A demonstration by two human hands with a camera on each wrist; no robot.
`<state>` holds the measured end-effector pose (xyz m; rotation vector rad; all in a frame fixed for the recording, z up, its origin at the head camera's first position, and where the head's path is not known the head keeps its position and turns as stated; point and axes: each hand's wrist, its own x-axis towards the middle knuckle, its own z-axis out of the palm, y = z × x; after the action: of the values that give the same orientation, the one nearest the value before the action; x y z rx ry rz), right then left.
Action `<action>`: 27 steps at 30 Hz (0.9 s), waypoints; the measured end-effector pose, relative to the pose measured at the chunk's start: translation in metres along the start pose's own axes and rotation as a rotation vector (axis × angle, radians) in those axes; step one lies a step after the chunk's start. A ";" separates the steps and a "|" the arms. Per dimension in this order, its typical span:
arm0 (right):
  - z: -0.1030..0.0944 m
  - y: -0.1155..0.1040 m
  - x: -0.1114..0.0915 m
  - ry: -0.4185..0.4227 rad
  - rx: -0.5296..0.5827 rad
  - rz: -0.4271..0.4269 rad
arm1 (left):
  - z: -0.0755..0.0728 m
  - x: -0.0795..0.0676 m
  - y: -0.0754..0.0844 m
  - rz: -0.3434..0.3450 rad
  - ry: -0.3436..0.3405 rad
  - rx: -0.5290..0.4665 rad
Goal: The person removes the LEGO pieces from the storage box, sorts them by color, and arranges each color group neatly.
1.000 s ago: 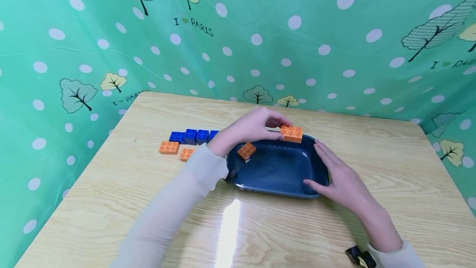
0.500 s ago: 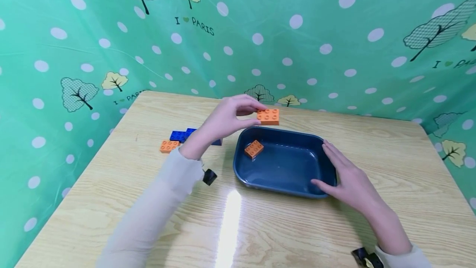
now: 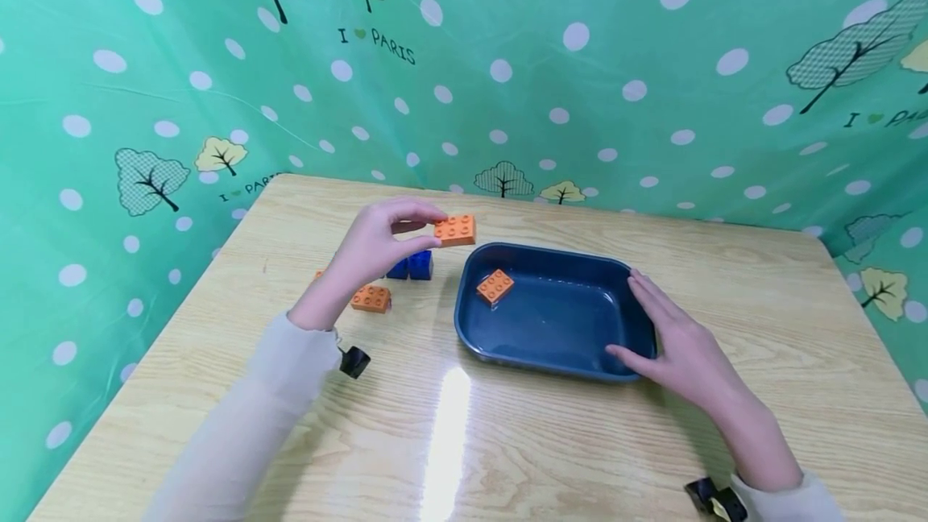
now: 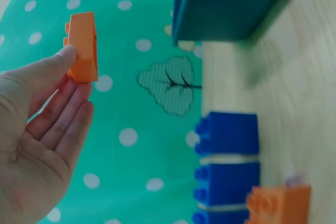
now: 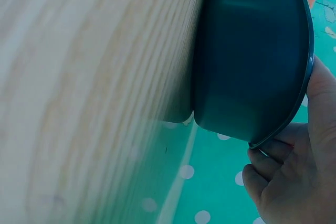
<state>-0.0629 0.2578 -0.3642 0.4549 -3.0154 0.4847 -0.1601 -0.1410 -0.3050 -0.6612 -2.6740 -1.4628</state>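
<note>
My left hand (image 3: 384, 240) pinches an orange toy building brick (image 3: 455, 230) between thumb and fingers, up in the air just left of the tub; the left wrist view shows this brick (image 4: 83, 48) side on. My right hand (image 3: 681, 353) grips the right end of the dark blue tub (image 3: 551, 370), thumb over the near rim and fingers at the far corner. A second orange brick (image 3: 495, 286) lies inside the tub at its left end. On the table by my left wrist are another orange brick (image 3: 371, 298) and blue bricks (image 3: 420, 265), partly hidden behind the hand.
The tub stands on a light wooden table (image 3: 551, 457). A green patterned curtain (image 3: 616, 47) hangs behind the table's far edge and along its sides. Black wrist gear (image 3: 355, 362) sticks out from the left cuff, with more by the right cuff.
My left hand has carried its orange brick leftward from over the tub to beside it. The tub shifted slightly right early on; the right hand stays on its end.
</note>
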 end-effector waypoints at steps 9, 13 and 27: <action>0.001 0.000 0.000 0.013 -0.014 -0.007 | -0.009 -0.021 -0.017 -0.078 -0.004 0.086; 0.000 0.000 0.000 0.010 -0.011 -0.005 | -0.009 -0.029 -0.026 -0.096 -0.006 0.111; 0.000 0.001 0.001 0.001 -0.002 0.002 | -0.006 -0.049 -0.046 -0.172 -0.056 0.191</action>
<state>-0.0637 0.2584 -0.3648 0.4505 -3.0152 0.4815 -0.1340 -0.1843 -0.3494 -0.4762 -2.9301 -1.2134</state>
